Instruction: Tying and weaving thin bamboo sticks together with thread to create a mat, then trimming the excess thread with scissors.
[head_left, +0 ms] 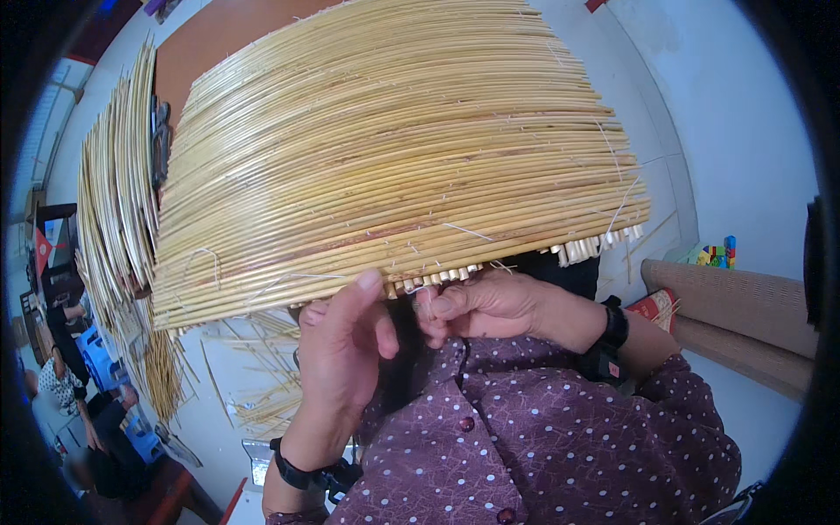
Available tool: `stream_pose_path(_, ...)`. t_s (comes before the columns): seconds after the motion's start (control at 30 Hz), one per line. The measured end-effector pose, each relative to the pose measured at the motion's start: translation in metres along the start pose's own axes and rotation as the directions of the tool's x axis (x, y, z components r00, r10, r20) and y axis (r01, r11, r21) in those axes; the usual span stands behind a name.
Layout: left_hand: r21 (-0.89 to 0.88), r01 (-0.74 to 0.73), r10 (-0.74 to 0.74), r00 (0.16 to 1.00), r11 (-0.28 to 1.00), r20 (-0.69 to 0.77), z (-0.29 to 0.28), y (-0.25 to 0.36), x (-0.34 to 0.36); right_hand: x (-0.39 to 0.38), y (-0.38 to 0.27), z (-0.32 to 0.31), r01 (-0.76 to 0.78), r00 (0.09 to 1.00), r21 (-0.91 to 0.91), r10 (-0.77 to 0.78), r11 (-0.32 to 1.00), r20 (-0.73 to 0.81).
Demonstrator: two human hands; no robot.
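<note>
A wide mat of thin yellow reeds [385, 166], bound with white string, spreads in front of me. My left hand [337, 350] is at its near edge, the thumb on top and the other fingers bent below, partly hidden. To its right, my right hand [499, 306] is closed in a pinch just under the edge. A white string [418, 289] runs from the mat to those fingertips. Short cut reed ends [442, 278] show along the edge between the hands. Loose string ends [468, 232] lie on the mat's surface.
Long loose reeds [118, 184] are stacked at the left, with thinner stalks [267, 376] scattered on the floor below. Two people sit at the lower left near blue stools [101, 354]. A brown rolled mat [726, 302] and colourful toy blocks [719, 254] are at the right.
</note>
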State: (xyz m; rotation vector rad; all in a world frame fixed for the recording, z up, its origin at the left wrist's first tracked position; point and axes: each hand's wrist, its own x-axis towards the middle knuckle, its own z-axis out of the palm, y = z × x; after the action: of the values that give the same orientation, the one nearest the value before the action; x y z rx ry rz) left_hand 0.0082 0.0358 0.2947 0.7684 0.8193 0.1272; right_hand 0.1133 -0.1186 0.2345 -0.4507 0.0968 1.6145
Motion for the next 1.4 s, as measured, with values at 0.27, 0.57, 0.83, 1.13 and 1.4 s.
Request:
stream_pose_path(0.27,0.062,-0.043,0.041,0.999,0.997,0.031,-0.007,-0.015,-0.006,0.001,0.024,-0.009,-0.022,0.999,0.121,0.018,0.992,0.038)
stream_pose_path(0.57,-0.006,0.019,-0.017,0.978,1.000,0.206,-0.025,-0.022,-0.004,-0.003,0.019,-0.008,-0.032,0.996,0.162,0.018,0.986,0.089)
stream_pose_path(0.83,0.283,-0.045,-0.031,0.966,0.958,0.258,-0.022,-0.018,-0.018,0.003,0.022,-0.015,0.023,0.998,0.181,-0.033,0.983,0.053)
stream_pose_path(1.13,0.632,-0.620,0.464,0.779,0.466,0.422,-0.015,-0.029,-0.013,0.007,0.028,-0.017,0.090,0.995,0.049,-0.087,0.995,-0.055)
stream_pose_path(1.4,0.658,-0.675,0.550,0.707,0.335,0.445,-0.012,-0.031,-0.011,0.008,0.027,-0.016,0.146,0.989,-0.020,-0.146,0.989,-0.027)
